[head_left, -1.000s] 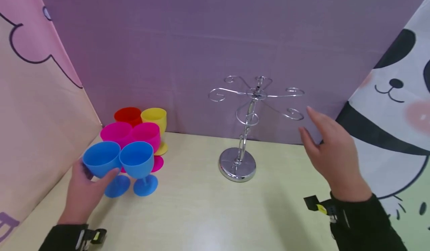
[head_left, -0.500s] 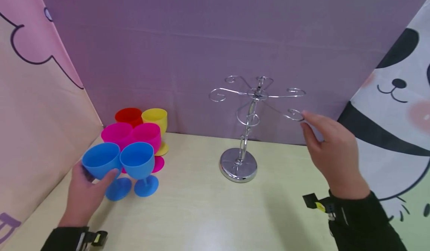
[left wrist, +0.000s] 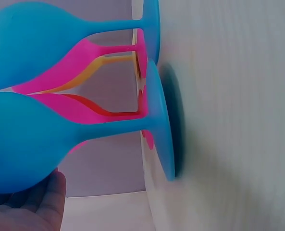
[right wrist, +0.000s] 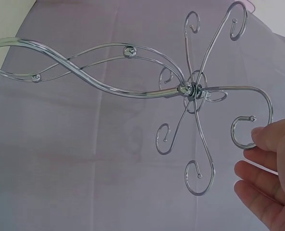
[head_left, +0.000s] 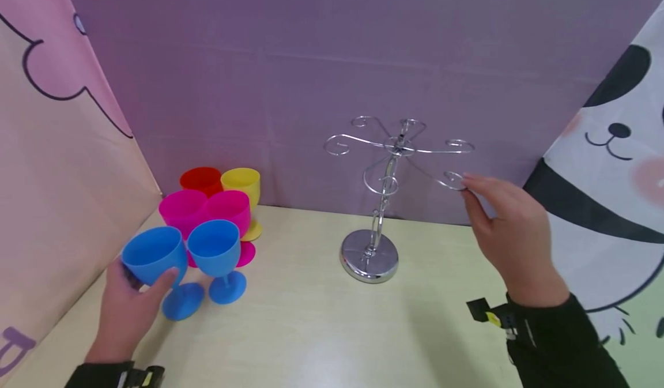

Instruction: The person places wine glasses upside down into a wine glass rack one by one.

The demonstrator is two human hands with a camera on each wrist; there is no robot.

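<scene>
My left hand [head_left: 127,313] grips the bowl of the front-left blue plastic goblet [head_left: 155,255], which leans a little; in the left wrist view its foot [left wrist: 161,125] tilts over a shadow on the table. Right beside it stands a second blue goblet [head_left: 214,248]. Two magenta goblets [head_left: 228,209] stand behind, then a red one [head_left: 201,180] and a yellow one [head_left: 242,183]. My right hand [head_left: 510,232] pinches the curled end of one arm of a chrome goblet stand [head_left: 384,203] between thumb and fingers, as the right wrist view shows too.
The stand's round, heavy-looking base [head_left: 369,256] sits on the pale wooden table [head_left: 311,330]. A purple backdrop [head_left: 290,88] rises behind it. Printed panels close in the left side and the right side, where a panda panel [head_left: 596,203] stands near my right hand.
My right hand has moved left to the stand's curled arm end and taken hold of it. My left hand has drawn the blue goblet slightly towards me and away from its neighbour, tilting it.
</scene>
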